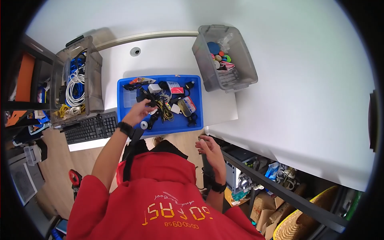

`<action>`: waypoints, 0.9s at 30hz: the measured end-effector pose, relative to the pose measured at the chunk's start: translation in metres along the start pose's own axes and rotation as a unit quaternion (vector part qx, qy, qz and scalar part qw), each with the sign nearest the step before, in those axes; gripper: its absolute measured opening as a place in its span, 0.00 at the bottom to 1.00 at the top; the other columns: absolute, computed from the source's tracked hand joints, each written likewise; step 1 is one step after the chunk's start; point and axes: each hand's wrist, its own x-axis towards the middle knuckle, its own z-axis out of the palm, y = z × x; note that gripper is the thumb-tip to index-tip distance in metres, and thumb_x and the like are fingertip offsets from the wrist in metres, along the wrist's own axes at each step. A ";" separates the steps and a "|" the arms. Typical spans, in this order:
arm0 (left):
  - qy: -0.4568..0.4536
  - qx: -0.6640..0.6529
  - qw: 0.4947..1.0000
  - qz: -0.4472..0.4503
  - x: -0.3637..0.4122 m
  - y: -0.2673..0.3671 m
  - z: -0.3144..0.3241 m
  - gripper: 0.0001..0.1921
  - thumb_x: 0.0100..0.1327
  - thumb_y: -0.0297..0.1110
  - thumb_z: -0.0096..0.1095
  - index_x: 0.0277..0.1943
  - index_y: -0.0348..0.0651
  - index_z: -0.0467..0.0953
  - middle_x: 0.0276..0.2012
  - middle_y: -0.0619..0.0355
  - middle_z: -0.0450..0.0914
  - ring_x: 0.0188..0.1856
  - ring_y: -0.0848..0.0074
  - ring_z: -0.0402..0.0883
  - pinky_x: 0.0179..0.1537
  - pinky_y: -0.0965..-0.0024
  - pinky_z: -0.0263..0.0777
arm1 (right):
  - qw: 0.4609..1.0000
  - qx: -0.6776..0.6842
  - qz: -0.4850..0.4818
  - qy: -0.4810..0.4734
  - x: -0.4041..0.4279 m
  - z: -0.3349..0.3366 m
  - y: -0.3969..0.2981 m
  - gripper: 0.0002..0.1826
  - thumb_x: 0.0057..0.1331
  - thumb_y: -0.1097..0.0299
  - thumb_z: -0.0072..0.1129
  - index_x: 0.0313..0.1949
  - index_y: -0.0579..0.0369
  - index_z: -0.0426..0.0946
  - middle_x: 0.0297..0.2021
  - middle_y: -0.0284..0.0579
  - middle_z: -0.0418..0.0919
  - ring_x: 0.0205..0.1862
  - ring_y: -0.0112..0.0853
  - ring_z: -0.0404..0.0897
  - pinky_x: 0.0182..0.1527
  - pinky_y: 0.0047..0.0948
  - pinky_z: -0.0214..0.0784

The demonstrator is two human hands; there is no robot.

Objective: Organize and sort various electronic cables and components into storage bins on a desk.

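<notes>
A shallow blue plastic tray (180,128) lies on the white table before me, filled with mixed small electrical items. My left hand (138,111) reaches into its left half, thumb and fingers closed around a black cable bundle (147,96) that they partly hide. Just right of those fingers is a coil of yellow and black cable (165,111). A white power adapter (154,88) sits behind the hand, and a white spool (144,124) lies near the tray's front edge. My right hand (211,150) hovers by the table's front edge, empty, with fingers apart.
A grey translucent bin (247,67) with colourful small items stands at right rear. Another clear bin (96,75) holds coiled cables (75,90) at left. A black keyboard (90,128) lies in front of it. Shelving with a dark metal rail (279,187) is at my right.
</notes>
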 end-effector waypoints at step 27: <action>-0.085 0.221 0.971 0.035 -0.273 -0.028 0.084 0.19 0.84 0.40 0.46 0.65 0.37 0.71 0.48 0.54 0.84 0.28 0.75 0.87 0.20 0.79 0.71 | 0.931 0.013 -0.062 -0.361 0.024 0.089 -0.097 0.27 0.71 0.68 0.69 0.64 0.63 0.68 0.52 0.49 0.85 0.54 0.28 0.81 0.59 0.31 0.73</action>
